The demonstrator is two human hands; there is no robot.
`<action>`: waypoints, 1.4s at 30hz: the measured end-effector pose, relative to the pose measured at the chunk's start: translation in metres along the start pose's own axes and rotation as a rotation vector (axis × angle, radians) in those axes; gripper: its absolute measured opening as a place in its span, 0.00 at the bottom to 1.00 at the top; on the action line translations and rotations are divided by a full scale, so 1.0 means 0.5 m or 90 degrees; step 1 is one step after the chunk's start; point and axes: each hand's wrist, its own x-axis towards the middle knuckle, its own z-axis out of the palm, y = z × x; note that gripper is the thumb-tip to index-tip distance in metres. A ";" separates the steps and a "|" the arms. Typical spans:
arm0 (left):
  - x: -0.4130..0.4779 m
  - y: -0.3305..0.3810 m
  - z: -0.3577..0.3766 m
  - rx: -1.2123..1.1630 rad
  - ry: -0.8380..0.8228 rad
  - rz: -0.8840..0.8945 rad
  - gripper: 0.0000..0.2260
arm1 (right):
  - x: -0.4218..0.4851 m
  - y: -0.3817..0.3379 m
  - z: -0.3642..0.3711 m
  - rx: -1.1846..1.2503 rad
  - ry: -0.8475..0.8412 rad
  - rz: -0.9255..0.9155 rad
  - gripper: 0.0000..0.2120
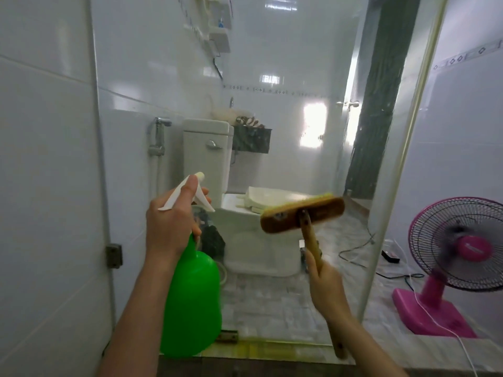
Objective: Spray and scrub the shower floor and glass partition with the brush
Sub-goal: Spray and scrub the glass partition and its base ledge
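The left hand [171, 221] grips one round green plastic spray bottle [190, 303] at its white trigger; the right hand [325, 284] is closed around one wooden-handled scrub brush [302, 214], bristles toward the clear glass partition [299, 77]; bare glass stays free above, up to the white frame edge [402, 159]; behind stands one white toilet [253, 240]; one pink fan [460, 248] stands right.

Only skin shows on this person: bare forearms, a bare left hand [170, 224] and bare right hand [324, 284].

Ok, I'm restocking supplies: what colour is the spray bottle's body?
The plastic spray bottle has a bright green body; the head view shows it clearly.
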 end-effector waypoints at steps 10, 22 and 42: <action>0.003 -0.035 -0.021 0.028 -0.003 -0.022 0.16 | 0.194 -0.248 0.020 -0.008 0.006 -0.200 0.24; -0.020 -0.114 0.032 0.070 -0.044 -0.095 0.16 | 0.077 0.061 -0.086 -0.285 -0.070 -0.129 0.25; -0.237 -0.272 0.088 0.058 -0.019 -0.090 0.25 | -0.125 0.397 0.060 0.001 -0.045 0.065 0.23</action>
